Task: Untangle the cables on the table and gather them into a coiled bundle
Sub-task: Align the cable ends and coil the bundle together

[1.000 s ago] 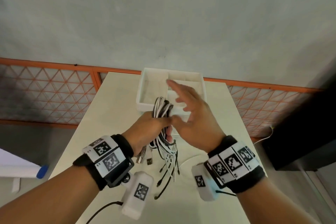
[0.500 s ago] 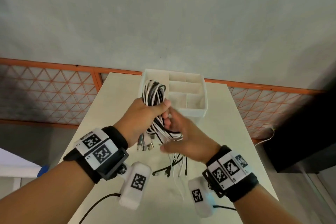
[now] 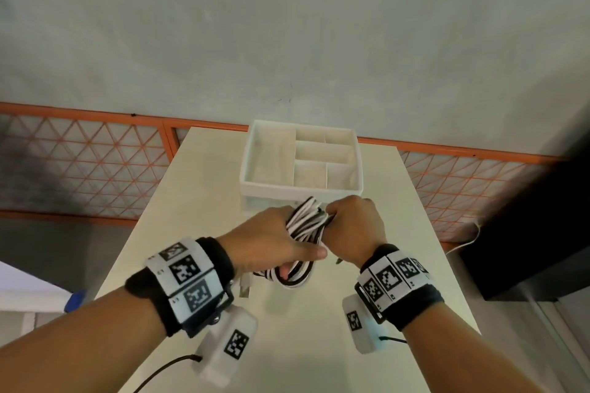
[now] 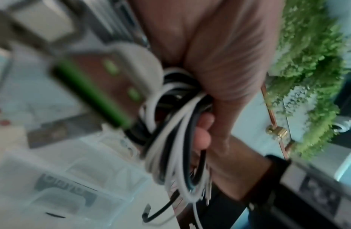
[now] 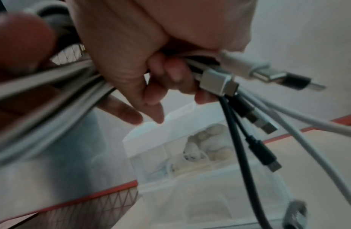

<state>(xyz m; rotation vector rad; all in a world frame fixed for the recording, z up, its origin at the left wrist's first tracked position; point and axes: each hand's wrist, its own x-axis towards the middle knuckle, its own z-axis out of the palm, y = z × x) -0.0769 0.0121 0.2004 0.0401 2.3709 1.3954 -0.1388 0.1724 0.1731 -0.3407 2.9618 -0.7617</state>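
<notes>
At frame centre, both hands, left [image 3: 271, 241] and right [image 3: 352, 226], clench the cables [image 3: 305, 223], their loops running lower left to upper right above the desk [image 3: 198, 201].

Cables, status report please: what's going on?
Left hand and right hand both grip the cable bundle. Bundle lifted off table. Divided tray beyond, nothing blocking.

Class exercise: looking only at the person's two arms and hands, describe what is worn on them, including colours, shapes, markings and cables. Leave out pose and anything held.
Both forearms are bare, no sleeves. The left hand and right hand each have a black wristband carrying white panels with black square-patterned markers. A white box with a similar marker hangs beneath each wrist, trailing a thin black cable.
</notes>
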